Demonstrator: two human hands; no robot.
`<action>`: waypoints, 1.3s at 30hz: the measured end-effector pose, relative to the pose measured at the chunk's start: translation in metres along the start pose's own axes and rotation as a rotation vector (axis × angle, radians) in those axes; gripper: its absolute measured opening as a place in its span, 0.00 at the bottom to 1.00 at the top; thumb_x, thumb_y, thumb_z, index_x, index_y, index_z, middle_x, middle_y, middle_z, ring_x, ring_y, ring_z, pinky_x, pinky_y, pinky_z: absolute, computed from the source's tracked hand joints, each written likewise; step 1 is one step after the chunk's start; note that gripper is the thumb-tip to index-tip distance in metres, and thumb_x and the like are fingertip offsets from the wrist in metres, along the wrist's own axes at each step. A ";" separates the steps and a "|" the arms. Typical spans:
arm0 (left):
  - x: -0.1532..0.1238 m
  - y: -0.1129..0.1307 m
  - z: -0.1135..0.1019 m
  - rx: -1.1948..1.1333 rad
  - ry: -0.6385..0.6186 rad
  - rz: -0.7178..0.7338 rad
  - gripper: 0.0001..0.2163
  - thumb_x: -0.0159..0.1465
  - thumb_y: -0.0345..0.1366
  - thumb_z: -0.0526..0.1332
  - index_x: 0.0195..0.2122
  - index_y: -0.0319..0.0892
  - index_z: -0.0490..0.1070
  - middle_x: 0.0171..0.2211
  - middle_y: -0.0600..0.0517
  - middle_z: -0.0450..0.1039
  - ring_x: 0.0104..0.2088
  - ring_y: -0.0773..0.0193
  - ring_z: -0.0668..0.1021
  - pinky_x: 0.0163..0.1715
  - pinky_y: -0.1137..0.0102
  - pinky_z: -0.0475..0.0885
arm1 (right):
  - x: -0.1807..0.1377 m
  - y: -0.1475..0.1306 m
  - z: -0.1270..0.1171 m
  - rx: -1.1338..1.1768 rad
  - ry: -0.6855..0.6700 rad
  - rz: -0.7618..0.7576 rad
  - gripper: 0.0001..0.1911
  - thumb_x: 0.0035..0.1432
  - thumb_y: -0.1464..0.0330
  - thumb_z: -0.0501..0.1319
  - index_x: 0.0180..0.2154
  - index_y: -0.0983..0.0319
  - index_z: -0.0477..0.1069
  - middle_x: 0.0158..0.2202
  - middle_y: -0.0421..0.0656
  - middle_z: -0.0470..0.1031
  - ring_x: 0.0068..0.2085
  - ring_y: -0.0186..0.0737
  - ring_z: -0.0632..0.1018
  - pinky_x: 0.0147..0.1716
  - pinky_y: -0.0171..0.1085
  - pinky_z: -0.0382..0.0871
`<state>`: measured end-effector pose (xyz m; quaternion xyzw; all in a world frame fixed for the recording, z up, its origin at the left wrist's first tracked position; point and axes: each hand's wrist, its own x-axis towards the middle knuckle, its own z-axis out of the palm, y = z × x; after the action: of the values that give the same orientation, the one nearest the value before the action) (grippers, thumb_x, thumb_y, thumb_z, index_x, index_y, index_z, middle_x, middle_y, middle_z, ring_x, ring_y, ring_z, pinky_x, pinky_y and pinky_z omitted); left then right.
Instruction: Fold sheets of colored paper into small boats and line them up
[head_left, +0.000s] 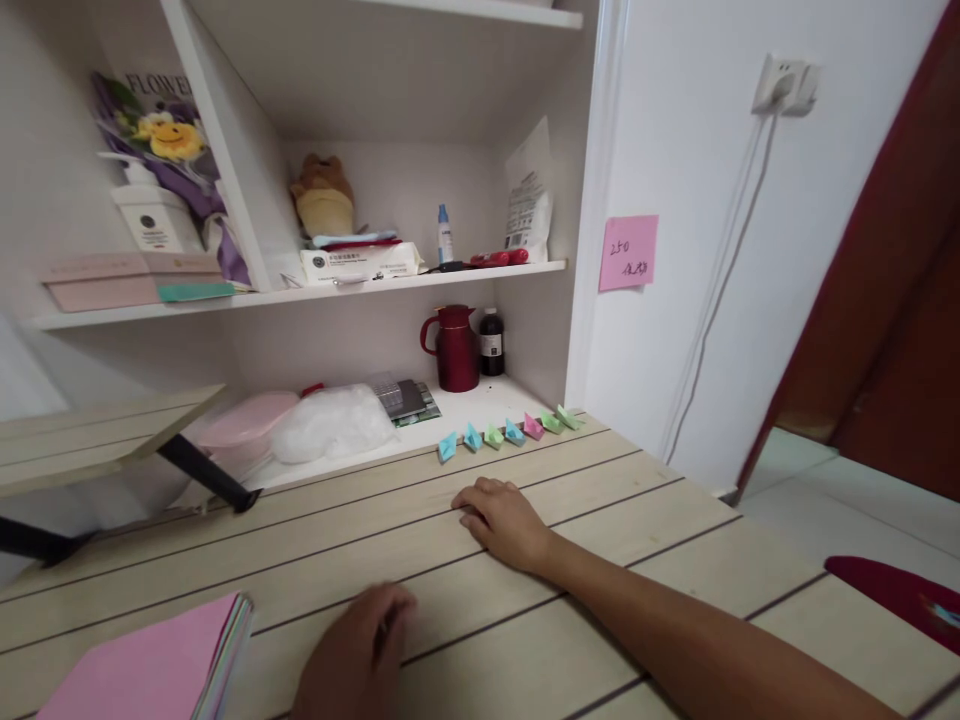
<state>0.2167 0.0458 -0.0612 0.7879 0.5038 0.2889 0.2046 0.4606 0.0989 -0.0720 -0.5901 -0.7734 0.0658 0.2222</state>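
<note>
My right hand (504, 522) lies palm down on the slatted wooden table (465, 610), its fingers loosely bent and holding nothing that shows. Lower and to the left, my left hand (356, 650) is slightly blurred over the table. Its fingers curve inward, with a gap between thumb and index finger and no object visible there. Beyond my right hand, several small folded paper boats stand in a row along the table's far edge, among them a blue boat (472, 438), a pink boat (533, 427) and a green boat (568, 418). A stack of coloured paper (150, 660), pink on top, sits left of my left hand.
A small raised stand (105, 435) with black legs occupies the table's left side. Behind the table, white shelving (390, 290) holds a red thermos jug (457, 350), a dark bottle (491, 343) and a clear plastic bag (334, 428). A pink note (628, 252) hangs on the wall.
</note>
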 end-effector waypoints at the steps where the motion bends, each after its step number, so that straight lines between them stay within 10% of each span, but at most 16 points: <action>1: 0.018 0.002 -0.001 -0.001 0.072 0.030 0.11 0.62 0.43 0.55 0.34 0.49 0.76 0.34 0.53 0.78 0.34 0.60 0.78 0.37 0.68 0.72 | 0.000 0.001 0.001 0.017 0.005 0.002 0.12 0.63 0.68 0.57 0.47 0.56 0.73 0.45 0.44 0.76 0.49 0.44 0.74 0.47 0.42 0.58; 4: 0.078 -0.005 0.006 -0.073 0.258 0.117 0.12 0.62 0.41 0.55 0.42 0.47 0.74 0.38 0.49 0.75 0.36 0.59 0.78 0.39 0.64 0.73 | 0.002 0.002 0.002 0.068 0.015 0.003 0.11 0.62 0.68 0.58 0.46 0.56 0.73 0.44 0.43 0.76 0.48 0.44 0.74 0.46 0.42 0.57; 14: 0.202 -0.037 0.050 -0.069 0.159 0.290 0.17 0.62 0.31 0.53 0.53 0.47 0.66 0.47 0.48 0.64 0.35 0.67 0.75 0.45 0.64 0.73 | 0.008 0.003 0.001 0.164 0.023 0.040 0.09 0.59 0.68 0.59 0.43 0.56 0.73 0.43 0.43 0.77 0.48 0.45 0.74 0.48 0.42 0.56; 29: 0.218 -0.037 0.058 0.089 -0.013 0.413 0.10 0.60 0.31 0.58 0.40 0.48 0.75 0.42 0.50 0.70 0.43 0.59 0.75 0.47 0.65 0.69 | 0.007 0.000 -0.001 0.097 0.021 0.044 0.09 0.60 0.68 0.57 0.43 0.55 0.71 0.42 0.44 0.77 0.46 0.45 0.74 0.46 0.42 0.58; 39: 0.214 -0.023 0.051 0.145 0.029 0.227 0.10 0.63 0.40 0.56 0.32 0.46 0.75 0.36 0.51 0.80 0.38 0.60 0.78 0.40 0.69 0.67 | 0.008 0.002 0.002 0.096 0.024 0.036 0.09 0.60 0.68 0.58 0.43 0.55 0.72 0.42 0.44 0.77 0.46 0.45 0.74 0.46 0.42 0.58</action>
<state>0.3049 0.2490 -0.0600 0.8484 0.4338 0.2842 0.1057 0.4603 0.1077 -0.0721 -0.5931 -0.7560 0.0997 0.2582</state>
